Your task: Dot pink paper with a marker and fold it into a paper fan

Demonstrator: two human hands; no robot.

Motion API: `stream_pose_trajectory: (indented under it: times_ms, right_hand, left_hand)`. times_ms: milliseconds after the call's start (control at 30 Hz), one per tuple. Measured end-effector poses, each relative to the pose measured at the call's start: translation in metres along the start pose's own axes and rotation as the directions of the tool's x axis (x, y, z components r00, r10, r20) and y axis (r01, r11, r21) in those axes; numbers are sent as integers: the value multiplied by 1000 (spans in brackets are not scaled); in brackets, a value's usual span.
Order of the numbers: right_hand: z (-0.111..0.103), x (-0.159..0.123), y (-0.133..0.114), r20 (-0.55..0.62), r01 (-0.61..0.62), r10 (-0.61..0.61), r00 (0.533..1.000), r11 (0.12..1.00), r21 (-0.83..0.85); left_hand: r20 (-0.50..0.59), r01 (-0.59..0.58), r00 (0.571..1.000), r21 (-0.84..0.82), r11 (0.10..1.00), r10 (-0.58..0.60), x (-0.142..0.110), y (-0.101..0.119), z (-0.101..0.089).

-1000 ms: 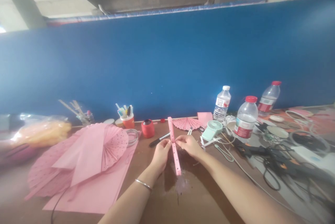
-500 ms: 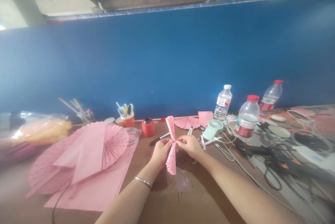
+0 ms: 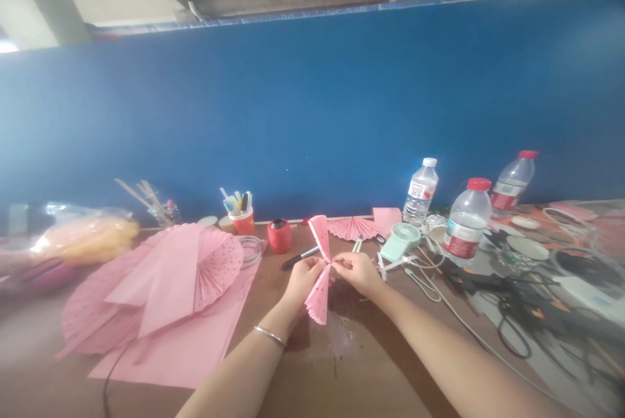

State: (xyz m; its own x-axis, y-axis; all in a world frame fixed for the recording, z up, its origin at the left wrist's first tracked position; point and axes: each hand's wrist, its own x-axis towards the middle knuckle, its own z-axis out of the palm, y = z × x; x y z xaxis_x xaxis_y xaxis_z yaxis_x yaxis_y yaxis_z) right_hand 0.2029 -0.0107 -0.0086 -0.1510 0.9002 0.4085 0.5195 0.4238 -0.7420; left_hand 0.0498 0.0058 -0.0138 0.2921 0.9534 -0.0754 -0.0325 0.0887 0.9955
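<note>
A pleated pink paper fan [image 3: 318, 301] with small dark marks is pinched at its middle, spreading above and below the fingers like a bow. My left hand [image 3: 303, 278], a silver bangle on its wrist, grips the fan from the left. From the right, the fingers of my right hand [image 3: 359, 273] are closed at the same middle fold; the fingertips partly hide it. Behind the hands lie a black marker [image 3: 299, 258] and another pleated pink fan [image 3: 352, 228].
Pink folded paper [image 3: 168, 288] is piled at the left. Farther back stand a cup of pens [image 3: 241, 219] and a red round object [image 3: 279, 236]. On the right are a mint handheld fan [image 3: 399, 242], several water bottles [image 3: 467, 222] and tangled cables [image 3: 510, 320].
The pink fan's pleats have spread a little wider, mostly at the lower end. Both hands keep their hold at its middle. The view has shifted slightly.
</note>
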Motion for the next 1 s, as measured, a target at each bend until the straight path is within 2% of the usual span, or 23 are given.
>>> stream_pose_trajectory:
  times_ms: [400,500,567,667,733,833,933,1000]
  right_hand:
    - [-1,-2,-1,-10,15,-16,1000,998,-57]
    - [-3,2,2,20,-18,18,1000,1000,12]
    - [-6,5,5,92,-40,29,995,992,124]
    - [-11,7,9,261,-60,-5,965,969,238]
    - [-15,7,9,313,-44,-24,949,977,209]
    - [-22,8,5,271,5,-33,962,995,104]
    - [-30,11,-3,227,65,-54,972,997,-43]
    - [-35,13,-9,212,167,-132,968,973,-159]
  left_hand:
    - [25,-5,1000,5,1000,5,-7,8,1]
    - [11,-1,1000,3,1000,1,-5,8,-1]
    - [22,-8,1000,-4,1000,8,-4,8,-2]
    - [122,-10,993,27,1000,7,-5,9,-5]
    - [250,7,968,87,996,-29,-9,11,-5]
    - [409,15,905,247,969,-119,-16,15,-5]
    - [464,5,857,429,903,-225,-21,17,-2]
    - [479,-49,843,519,853,-243,-21,16,-1]
